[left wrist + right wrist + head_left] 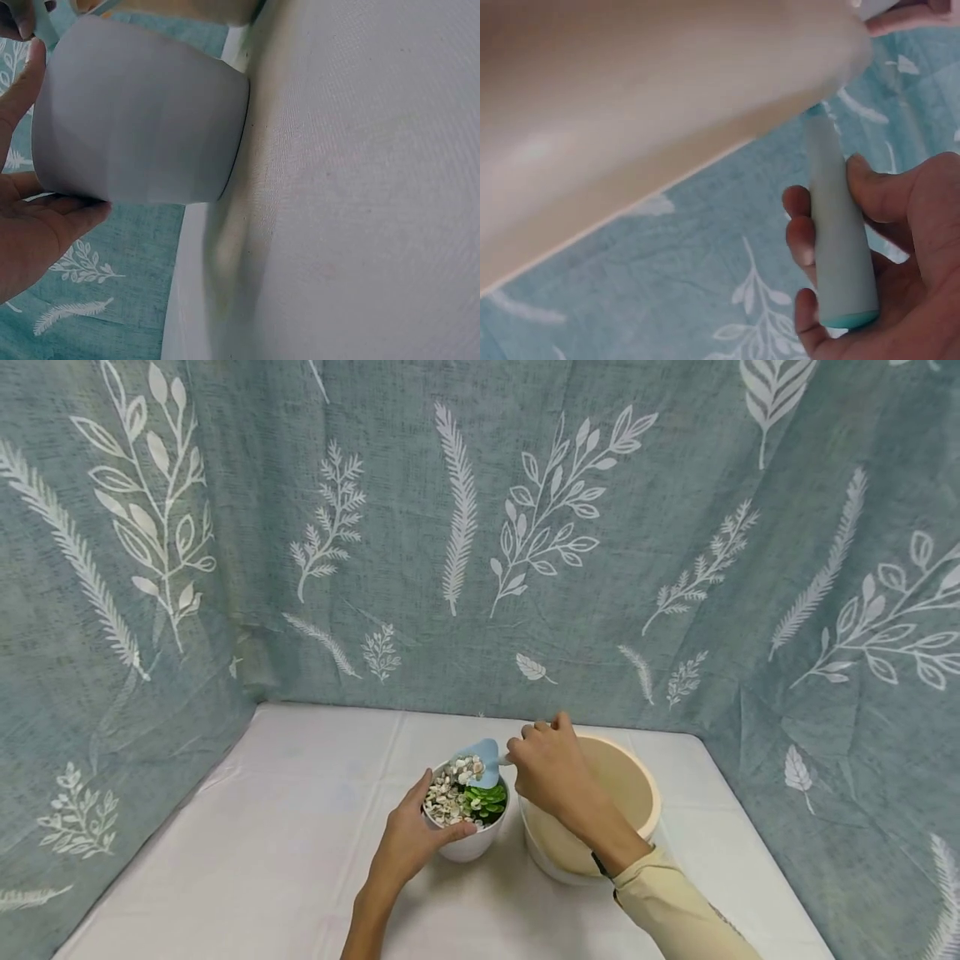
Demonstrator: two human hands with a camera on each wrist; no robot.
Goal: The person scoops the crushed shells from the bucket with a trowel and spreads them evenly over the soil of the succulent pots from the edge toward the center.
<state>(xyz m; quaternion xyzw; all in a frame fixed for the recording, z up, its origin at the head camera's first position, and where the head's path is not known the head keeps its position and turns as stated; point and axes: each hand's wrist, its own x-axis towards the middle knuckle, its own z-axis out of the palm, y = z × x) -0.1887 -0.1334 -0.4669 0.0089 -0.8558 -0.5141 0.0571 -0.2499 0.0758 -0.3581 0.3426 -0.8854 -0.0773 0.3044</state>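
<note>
A small white plant pot (467,848) stands on the table, filled with pale pebbles (447,803) and a green succulent (489,802). My left hand (407,842) holds it round the rim, thumb at the near side and fingers at the far left. In the left wrist view the pot (142,112) looks plain and smooth, with fingers against its wall. My right hand (553,770) grips the handle (841,232) of a hand trowel. The trowel's light blue blade (489,762) is tilted over the pot, with some pebbles on it.
Just right of the small pot stands a large cream planter (651,793), partly hidden under my right forearm. A white cloth covers the table (300,827). Blue-green patterned curtains (420,568) close off the back and both sides.
</note>
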